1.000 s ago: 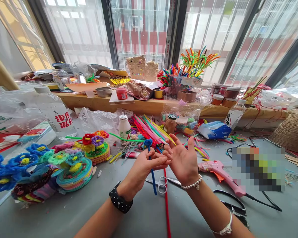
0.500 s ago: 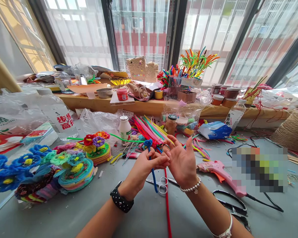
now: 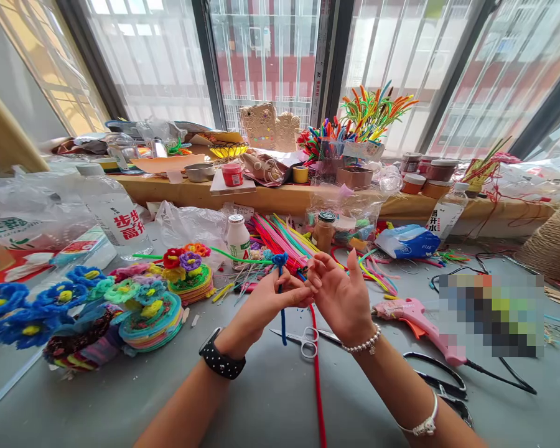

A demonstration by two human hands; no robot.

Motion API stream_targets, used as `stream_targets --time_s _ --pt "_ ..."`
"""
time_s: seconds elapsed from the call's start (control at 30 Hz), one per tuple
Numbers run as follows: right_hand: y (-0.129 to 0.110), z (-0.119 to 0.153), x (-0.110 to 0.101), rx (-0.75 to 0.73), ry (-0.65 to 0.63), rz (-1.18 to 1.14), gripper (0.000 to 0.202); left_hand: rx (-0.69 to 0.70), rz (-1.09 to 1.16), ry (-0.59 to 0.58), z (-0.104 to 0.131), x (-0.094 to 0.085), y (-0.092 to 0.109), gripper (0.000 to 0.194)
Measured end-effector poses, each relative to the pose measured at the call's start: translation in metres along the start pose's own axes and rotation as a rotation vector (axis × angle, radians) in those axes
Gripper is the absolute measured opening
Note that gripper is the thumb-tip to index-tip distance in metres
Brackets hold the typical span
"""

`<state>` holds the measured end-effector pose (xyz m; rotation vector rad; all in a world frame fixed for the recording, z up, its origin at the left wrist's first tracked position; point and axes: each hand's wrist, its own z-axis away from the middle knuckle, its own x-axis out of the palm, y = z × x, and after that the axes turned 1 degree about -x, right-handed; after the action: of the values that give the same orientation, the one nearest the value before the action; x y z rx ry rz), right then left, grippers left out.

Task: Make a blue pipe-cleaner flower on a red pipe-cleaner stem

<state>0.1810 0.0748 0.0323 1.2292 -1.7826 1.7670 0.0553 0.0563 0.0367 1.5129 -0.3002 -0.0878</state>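
A blue pipe cleaner [image 3: 283, 317], its top bent into a small curled clump, is held upright between the thumb and fingers of my left hand [image 3: 266, 305]; its tail hangs below. Just behind the clump runs a green pipe cleaner [image 3: 238, 256]; whether the two are joined I cannot tell. My right hand [image 3: 341, 302] is palm up, thumb raised and apart, fingers loosely bent, with fingertips close to those of the left. I see nothing in its grasp. Under the hands lie small scissors [image 3: 308, 342] and a long red pipe cleaner [image 3: 318, 386].
Pipe-cleaner flowers [image 3: 63, 295] stand at the left. Behind the hands are a white bottle [image 3: 238, 239], a brown jar [image 3: 325, 231] and a bundle of pipe cleaners [image 3: 280, 239]. A pink glue gun [image 3: 417, 317] and black-handled scissors [image 3: 441, 379] lie to the right.
The blue pipe cleaner's hanging tail has swung slightly left and up. Both hands stay close together with little movement, and the whole view has shifted a little.
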Motion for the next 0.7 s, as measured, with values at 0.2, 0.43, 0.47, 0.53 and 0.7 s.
stream_targets --time_s 0.2,0.43,0.47,0.53,0.7 --pt "0.006 0.003 0.0 -0.148 -0.113 0.326 0.049 -0.052 -0.013 0.01 -0.001 -0.004 0.002 0.022" --pt "0.004 0.002 -0.004 -0.051 -0.054 0.198 0.048 -0.048 -0.092 0.042 0.001 0.0 0.005 0.031" --pt "0.003 0.001 -0.004 -0.037 -0.04 0.183 0.047 -0.049 -0.108 0.043 0.001 0.001 0.005 0.031" --pt "0.0 0.0 -0.007 -0.034 -0.014 0.182 0.045 -0.039 -0.141 0.051 0.0 0.0 0.005 0.03" --pt "-0.001 -0.007 -0.019 -0.145 0.028 0.962 0.029 0.077 -0.128 0.292 -0.004 -0.009 0.009 0.03"
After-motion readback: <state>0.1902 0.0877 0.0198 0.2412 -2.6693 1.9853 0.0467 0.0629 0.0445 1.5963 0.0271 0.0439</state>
